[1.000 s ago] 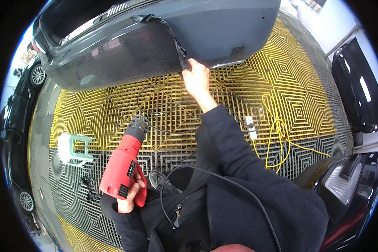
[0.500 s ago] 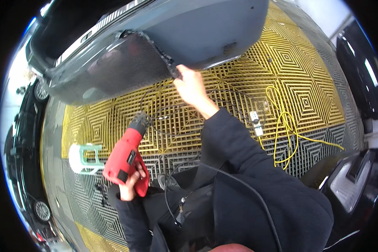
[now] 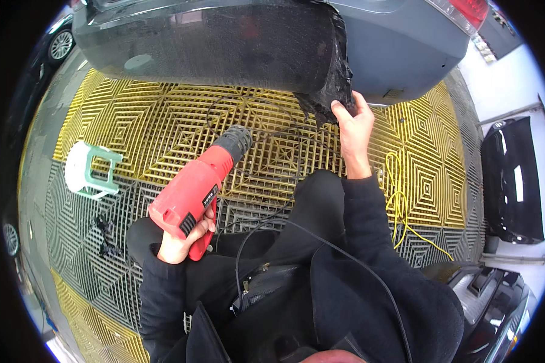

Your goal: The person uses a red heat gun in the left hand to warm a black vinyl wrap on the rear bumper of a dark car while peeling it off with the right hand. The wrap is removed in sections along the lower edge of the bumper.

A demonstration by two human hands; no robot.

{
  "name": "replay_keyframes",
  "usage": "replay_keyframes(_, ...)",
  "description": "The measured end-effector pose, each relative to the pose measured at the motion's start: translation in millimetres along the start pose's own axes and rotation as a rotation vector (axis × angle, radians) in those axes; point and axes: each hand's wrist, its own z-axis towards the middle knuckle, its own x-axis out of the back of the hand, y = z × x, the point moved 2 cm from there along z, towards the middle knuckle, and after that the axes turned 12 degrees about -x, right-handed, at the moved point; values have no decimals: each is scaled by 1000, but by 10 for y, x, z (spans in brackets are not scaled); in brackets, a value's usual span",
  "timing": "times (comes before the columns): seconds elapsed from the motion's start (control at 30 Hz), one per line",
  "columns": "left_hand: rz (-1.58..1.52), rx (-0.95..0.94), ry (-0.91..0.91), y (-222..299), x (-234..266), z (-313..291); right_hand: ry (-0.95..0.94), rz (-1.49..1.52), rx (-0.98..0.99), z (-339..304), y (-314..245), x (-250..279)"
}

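Observation:
My left hand (image 3: 184, 241) is closed around the handle of a red heat gun (image 3: 191, 195). Its black nozzle (image 3: 235, 141) points up and to the right, below the bumper and apart from it. At the lower edge of the grey car bumper (image 3: 393, 60), my right hand (image 3: 353, 124) pinches a loose flap of black film (image 3: 328, 97) between thumb and fingers. The film's torn, crumpled edge runs up the bumper. Left of that edge the bumper is still covered in dark film (image 3: 224, 45); to the right lies bare grey surface.
A pale green and white stool (image 3: 91, 170) stands at the left, with black scraps (image 3: 106, 239) near it on the grid floor (image 3: 115, 266). A yellow cable (image 3: 398, 202) lies coiled at right. A black car panel (image 3: 513, 181) leans by the wall, and another car's headlight (image 3: 469, 296) is at lower right.
My view has turned, so the bumper shows more level and higher. My right hand has pulled the film edge further, and a larger crumpled flap hangs from it. The heat gun stays in my left hand.

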Motion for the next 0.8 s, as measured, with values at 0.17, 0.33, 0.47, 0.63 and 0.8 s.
replay_keyframes(0.17,-36,-3,-152,-253,393,139,84,242,-21,-221,296,-120)
replay_keyframes(0.33,-84,-25,-375,-485,869,460,271,386,63,-273,510,-350)
replay_keyframes(0.47,-157,20,-400,-691,1096,634,365,179,178,-216,579,-444)
replay_keyframes(0.63,-127,22,-433,-704,1081,580,633,293,161,-331,638,-417)
replay_keyframes(0.8,-66,-37,-488,-514,1078,628,626,348,227,-158,678,-454)
